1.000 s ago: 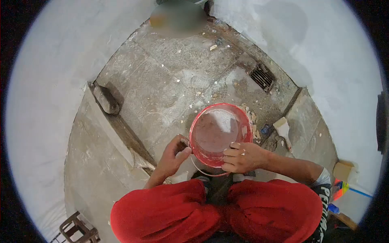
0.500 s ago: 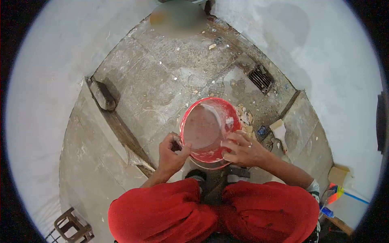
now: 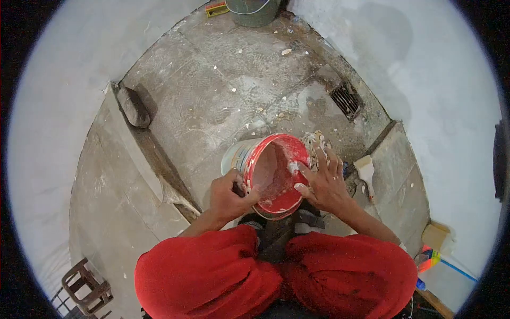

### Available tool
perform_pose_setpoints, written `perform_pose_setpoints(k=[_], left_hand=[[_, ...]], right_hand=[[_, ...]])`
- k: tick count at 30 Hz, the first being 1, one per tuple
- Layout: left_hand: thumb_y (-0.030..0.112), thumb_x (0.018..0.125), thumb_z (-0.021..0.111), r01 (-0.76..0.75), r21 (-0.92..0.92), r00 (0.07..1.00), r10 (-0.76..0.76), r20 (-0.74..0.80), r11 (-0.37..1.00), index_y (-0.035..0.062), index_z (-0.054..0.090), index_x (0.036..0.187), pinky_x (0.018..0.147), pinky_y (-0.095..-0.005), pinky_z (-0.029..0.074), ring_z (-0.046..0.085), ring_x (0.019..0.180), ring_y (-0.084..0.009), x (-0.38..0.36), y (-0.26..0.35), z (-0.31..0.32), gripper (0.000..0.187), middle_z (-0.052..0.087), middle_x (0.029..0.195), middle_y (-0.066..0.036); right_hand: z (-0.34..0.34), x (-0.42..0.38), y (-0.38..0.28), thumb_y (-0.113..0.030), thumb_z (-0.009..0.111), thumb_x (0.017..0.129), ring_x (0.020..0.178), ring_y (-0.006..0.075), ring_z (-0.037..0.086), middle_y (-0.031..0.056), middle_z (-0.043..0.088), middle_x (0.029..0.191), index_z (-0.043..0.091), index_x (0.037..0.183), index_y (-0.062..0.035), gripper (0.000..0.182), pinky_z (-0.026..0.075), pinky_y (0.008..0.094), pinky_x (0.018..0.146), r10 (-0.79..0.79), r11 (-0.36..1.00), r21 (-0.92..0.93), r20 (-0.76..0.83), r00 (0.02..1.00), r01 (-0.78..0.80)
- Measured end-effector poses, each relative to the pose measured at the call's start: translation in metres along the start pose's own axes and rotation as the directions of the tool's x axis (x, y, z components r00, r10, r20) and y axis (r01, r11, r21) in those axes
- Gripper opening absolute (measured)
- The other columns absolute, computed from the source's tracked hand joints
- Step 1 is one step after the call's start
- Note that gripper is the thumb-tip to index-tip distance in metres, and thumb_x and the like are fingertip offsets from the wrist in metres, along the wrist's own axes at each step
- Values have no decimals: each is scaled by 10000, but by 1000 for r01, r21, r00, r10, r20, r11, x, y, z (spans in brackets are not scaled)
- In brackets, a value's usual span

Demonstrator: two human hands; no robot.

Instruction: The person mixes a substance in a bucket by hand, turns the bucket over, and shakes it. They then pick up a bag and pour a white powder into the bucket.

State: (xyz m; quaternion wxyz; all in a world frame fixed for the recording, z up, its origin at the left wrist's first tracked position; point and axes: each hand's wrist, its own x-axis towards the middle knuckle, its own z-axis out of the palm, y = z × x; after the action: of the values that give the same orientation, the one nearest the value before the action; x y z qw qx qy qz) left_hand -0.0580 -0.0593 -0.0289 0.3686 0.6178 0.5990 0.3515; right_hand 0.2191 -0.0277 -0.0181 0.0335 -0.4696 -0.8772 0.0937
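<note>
A bucket (image 3: 281,203) with a red rim and red inner wall tilts to the right between my knees, its pale outer side showing at the left. Greyish-pink wet mix (image 3: 265,167) lies inside, and white residue streaks the red wall. My left hand (image 3: 228,198) grips the left rim, thumb over the edge and fingers outside. At the opposite rim, my right hand (image 3: 326,183) has its fingers spread, with white smears on them. Its index fingertip is right at a white clump on the inner wall, and its thumb overlaps the rim.
A wide brush (image 3: 365,170) lies right of the bucket, near a floor drain grate (image 3: 345,102). A dark grey bucket (image 3: 255,13) stands at the far wall beside a yellow-red item (image 3: 217,9). A stone-like block (image 3: 134,107) and low ledge are left; a brown stool (image 3: 87,287) is lower left.
The bucket has tipped to the right, exposing its outer left side, and the mix has shifted. My right hand has moved slightly right and its curled fingers have spread.
</note>
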Motion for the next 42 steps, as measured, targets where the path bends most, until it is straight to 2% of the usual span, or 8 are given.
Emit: perform_pose_setpoints(k=[9, 11, 15, 20, 30, 33, 38, 42], left_hand=[[157, 705, 808, -79, -19, 997, 78, -19, 997, 57, 512, 733, 496, -259, 443, 540, 548, -94, -4, -11, -1, 314, 574, 624, -51], [154, 704, 808, -94, -10, 995, 93, -31, 996, 56, 516, 736, 498, -261, 447, 549, 549, -98, -4, -13, 0, 310, 575, 623, -55], [142, 698, 806, -130, 18, 991, 130, -10, 991, 57, 525, 746, 507, -269, 463, 582, 555, -118, -3, -14, -3, 297, 579, 628, -63], [163, 669, 820, -193, -5, 981, 193, -20, 981, 62, 526, 737, 485, -302, 467, 584, 508, -162, -2, -11, -1, 318, 567, 591, -64], [215, 687, 828, -127, -16, 992, 127, -1, 992, 58, 532, 729, 470, -323, 467, 571, 458, -187, -3, -4, 0, 338, 551, 549, -60], [218, 686, 828, -103, -8, 995, 103, 10, 995, 58, 536, 722, 474, -325, 467, 576, 465, -191, -7, -9, 2, 334, 553, 548, -65], [220, 681, 824, -115, 9, 993, 115, -11, 993, 60, 541, 719, 471, -330, 464, 580, 466, -201, -6, -7, 3, 327, 556, 551, -71], [219, 676, 824, -142, -13, 989, 141, -42, 990, 62, 543, 718, 469, -336, 465, 579, 464, -214, -6, -9, 5, 324, 560, 556, -79]], right_hand=[[8, 5, -1, -483, 646, 844, 1325, 445, 311, 260, 314, 1470, 558, 1289, -105, 591, 283, 588, 1074, 2, 1000, 28, 49, 999, -4], [13, 4, 0, -417, 650, 848, 1292, 485, 301, 320, 292, 1442, 550, 1272, -31, 581, 265, 602, 1060, -8, 998, 69, 22, 1000, 7], [14, 4, 2, -431, 648, 843, 1280, 497, 316, 347, 311, 1410, 548, 1223, 32, 607, 271, 609, 1054, -20, 997, 72, -21, 1000, 22], [30, 0, 8, -536, 618, 830, 1279, 509, 306, 368, 315, 1388, 526, 1112, 113, 714, 263, 618, 1056, -64, 992, 103, -61, 996, 70], [38, -3, 7, -564, 602, 854, 1287, 506, 296, 369, 319, 1382, 518, 1086, 129, 735, 253, 612, 1064, -60, 989, 138, -6, 998, 60], [33, -4, 9, -542, 621, 846, 1291, 487, 307, 353, 331, 1393, 530, 1120, 111, 714, 264, 597, 1062, -53, 985, 166, -21, 998, 56], [22, -7, -1, -461, 650, 838, 1308, 462, 305, 316, 338, 1425, 556, 1170, 54, 620, 273, 580, 1066, 11, 999, 50, -21, 1000, -10], [34, -11, -4, -419, 652, 843, 1306, 475, 301, 320, 352, 1414, 530, 1195, 62, 609, 273, 576, 1071, 33, 999, 44, -34, 999, -32]])
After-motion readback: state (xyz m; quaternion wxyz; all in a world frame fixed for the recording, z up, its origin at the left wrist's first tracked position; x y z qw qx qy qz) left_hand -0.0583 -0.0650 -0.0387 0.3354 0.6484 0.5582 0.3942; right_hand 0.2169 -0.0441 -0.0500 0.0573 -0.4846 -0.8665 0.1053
